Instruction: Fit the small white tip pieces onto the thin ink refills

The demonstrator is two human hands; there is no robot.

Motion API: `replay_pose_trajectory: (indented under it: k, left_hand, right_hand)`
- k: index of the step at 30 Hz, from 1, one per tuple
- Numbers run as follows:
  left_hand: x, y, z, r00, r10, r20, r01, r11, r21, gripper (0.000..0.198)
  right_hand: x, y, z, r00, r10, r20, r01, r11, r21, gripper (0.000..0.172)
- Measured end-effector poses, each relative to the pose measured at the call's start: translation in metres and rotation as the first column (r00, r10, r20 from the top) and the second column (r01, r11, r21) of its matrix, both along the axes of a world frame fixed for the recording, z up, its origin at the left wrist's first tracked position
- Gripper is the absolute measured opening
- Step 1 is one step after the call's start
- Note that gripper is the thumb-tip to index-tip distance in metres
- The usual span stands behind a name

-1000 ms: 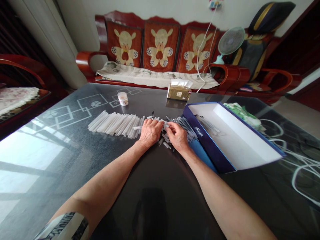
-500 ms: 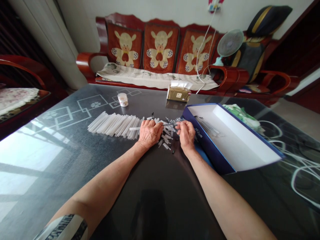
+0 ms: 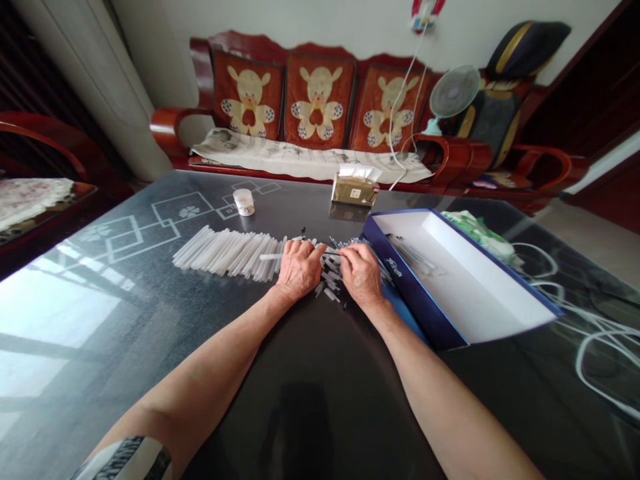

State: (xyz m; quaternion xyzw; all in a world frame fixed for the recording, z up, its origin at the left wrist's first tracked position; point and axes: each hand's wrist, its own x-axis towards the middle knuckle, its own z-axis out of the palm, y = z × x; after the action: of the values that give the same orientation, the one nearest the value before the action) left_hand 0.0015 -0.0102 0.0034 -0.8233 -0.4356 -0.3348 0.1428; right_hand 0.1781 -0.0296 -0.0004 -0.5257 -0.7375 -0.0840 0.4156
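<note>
My left hand is closed around a white pen barrel, whose one end sticks out to the left. My right hand pinches a thin dark pen refill that lines up with the barrel's right end; how far it sits inside is hidden by the fingers. Under and left of my left hand lies a row of white translucent barrels. Small white and black pen parts are scattered between the hands. A heap of thin refills lies just beyond my right hand.
An open blue box with several slim pens inside stands right of my right hand. Farther back are a small white cup and a tissue box. A green-white plastic bag and coiled white cable lie at the right.
My right hand has moved left, closer to my left hand, and less of the refill shows between them. My left hand stays nearly in place with the barrel.
</note>
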Motion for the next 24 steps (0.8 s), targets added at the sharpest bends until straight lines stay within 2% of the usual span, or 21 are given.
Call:
replay_pose_trajectory:
  k: [3,6,9,11,13,15,17,19,21,24]
  left_hand:
    - [-0.001,0.0,0.003,0.999,-0.012,0.046,0.01,0.999,0.042,0.033]
    - [0.0,-0.004,0.009,0.99,-0.092,0.106,0.082,0.992,0.098,0.029]
    - [0.0,-0.006,0.015,0.967,-0.144,0.21,0.124,0.987,0.106,0.023]
    - [-0.001,-0.003,0.017,0.921,-0.164,0.352,0.146,0.986,0.075,0.019]
    - [-0.003,0.003,0.016,0.818,-0.134,0.559,0.159,0.987,0.004,0.016]
    - [-0.005,0.012,0.013,0.653,-0.047,0.756,0.185,0.978,-0.1,0.014]
    - [-0.006,0.021,0.007,0.466,0.028,0.884,0.272,0.946,-0.174,0.013]
    - [-0.006,0.027,0.002,0.31,0.069,0.948,0.385,0.903,-0.192,0.014]
    - [-0.005,0.029,-0.001,0.207,0.104,0.973,0.465,0.864,-0.192,0.017]
    - [-0.001,0.026,0.0,0.12,0.176,0.977,0.533,0.819,-0.213,0.021]
  right_hand:
    - [0.013,0.004,0.002,0.997,-0.081,-0.02,0.08,0.996,-0.048,0.022]
    - [0.022,0.003,0.007,0.984,-0.176,0.021,0.178,0.975,-0.135,0.023]
    - [0.025,0.002,0.017,0.948,-0.288,0.139,0.312,0.926,-0.212,0.023]
    - [0.024,0.002,0.025,0.908,-0.344,0.239,0.401,0.878,-0.259,0.023]
    - [0.023,0.005,0.033,0.865,-0.367,0.342,0.472,0.827,-0.306,0.025]
    - [0.02,0.009,0.038,0.822,-0.365,0.438,0.526,0.781,-0.337,0.029]
    - [0.018,0.013,0.04,0.789,-0.349,0.505,0.559,0.749,-0.356,0.034]
    - [0.018,0.015,0.039,0.778,-0.345,0.525,0.573,0.733,-0.366,0.038]
    - [0.018,0.017,0.036,0.798,-0.342,0.496,0.55,0.749,-0.369,0.037]
    - [0.018,0.017,0.027,0.896,-0.307,0.322,0.411,0.848,-0.334,0.031]
